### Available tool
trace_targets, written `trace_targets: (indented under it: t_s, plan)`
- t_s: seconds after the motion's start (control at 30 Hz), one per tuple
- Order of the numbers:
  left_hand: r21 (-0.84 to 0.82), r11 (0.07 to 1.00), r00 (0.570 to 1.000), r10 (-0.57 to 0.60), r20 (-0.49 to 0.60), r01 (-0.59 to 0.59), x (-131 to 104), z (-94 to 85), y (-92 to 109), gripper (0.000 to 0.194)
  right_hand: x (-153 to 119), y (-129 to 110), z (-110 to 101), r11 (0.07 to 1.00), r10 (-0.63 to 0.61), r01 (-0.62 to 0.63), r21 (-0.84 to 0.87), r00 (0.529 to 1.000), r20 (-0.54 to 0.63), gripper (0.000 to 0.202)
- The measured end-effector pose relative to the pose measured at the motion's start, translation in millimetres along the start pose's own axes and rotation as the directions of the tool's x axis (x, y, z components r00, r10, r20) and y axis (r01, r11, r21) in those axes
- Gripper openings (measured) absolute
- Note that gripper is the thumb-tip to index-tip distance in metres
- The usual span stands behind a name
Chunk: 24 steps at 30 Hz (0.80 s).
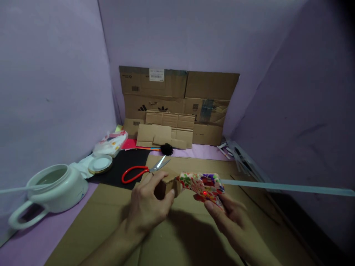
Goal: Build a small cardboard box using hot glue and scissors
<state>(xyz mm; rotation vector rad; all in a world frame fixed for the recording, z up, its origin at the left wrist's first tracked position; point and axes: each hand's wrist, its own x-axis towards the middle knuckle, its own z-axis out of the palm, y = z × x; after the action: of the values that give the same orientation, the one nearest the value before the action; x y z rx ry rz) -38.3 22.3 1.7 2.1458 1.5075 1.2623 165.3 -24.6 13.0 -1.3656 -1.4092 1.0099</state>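
Observation:
My left hand (pixel 151 201) is closed around a small folded cardboard piece (pixel 170 186). My right hand (pixel 229 212) grips the handle of a flower-patterned hot glue gun (pixel 198 183) with a red light glowing on its side. A long translucent glue stick (pixel 288 186) sticks out of the gun's back, reaching far to the right. The gun's nozzle end points left and meets the edge of the cardboard piece; whether glue is coming out cannot be made out. Just beyond my left hand lie red-handled scissors (pixel 145 170), blades apart.
A flat cardboard sheet (pixel 111 221) covers the work surface. At left stand a white pot with a handle (pixel 61 192) and a round lid (pixel 100 163). Black yarn (pixel 166 149) and cardboard pieces (pixel 154 135) lie at the back; more glue sticks (pixel 241 160) lie at right.

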Motion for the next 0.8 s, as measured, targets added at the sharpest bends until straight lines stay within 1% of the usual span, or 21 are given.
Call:
trace_targets:
  t_s: [0.1,0.2,0.33,0.4,0.47,0.53,0.67,0.8]
  plan:
    - [0.009,1.0,1.0,0.007,-0.001,-0.007,-0.4,0.0,0.1,0.035,0.0,-1.2,-0.6,1.0,-0.007,0.007,0.007,0.998,0.058,0.045]
    - [0.003,1.0,1.0,0.004,-0.007,-0.004,-0.2,-0.1,0.3,0.035,-0.5,-2.4,-0.5,0.999,-0.008,0.006,0.038,0.999,0.047,0.043]
    - [-0.011,1.0,1.0,-0.013,-0.003,0.013,0.0,0.4,-0.8,0.035,-1.3,-1.7,-0.7,0.998,-0.024,0.02,0.052,0.996,0.081,0.039]
    - [-0.019,1.0,1.0,-0.017,-0.006,0.017,0.1,0.4,-1.1,0.036,-1.6,-1.2,-0.4,0.999,-0.031,0.029,0.04,0.998,0.051,0.039]
    - [-0.023,1.0,1.0,-0.017,-0.002,0.017,0.3,0.3,-0.3,0.035,-1.9,-1.4,0.3,0.999,-0.024,0.024,0.027,0.999,-0.023,0.041]
    - [-0.027,1.0,1.0,-0.013,0.01,0.014,0.3,0.4,1.6,0.035,-1.9,-2.2,0.8,1.0,-0.014,0.015,0.011,0.999,-0.044,0.043]
    - [-0.033,0.999,0.999,-0.012,0.036,0.013,0.0,1.2,5.7,0.036,-1.3,-3.5,-0.3,1.0,-0.028,0.027,0.009,0.998,0.057,0.043]
    - [-0.037,0.999,0.999,-0.037,0.023,0.038,0.4,0.3,4.3,0.037,-1.5,-3.8,-1.8,1.0,-0.016,0.015,0.024,0.998,0.057,0.04]
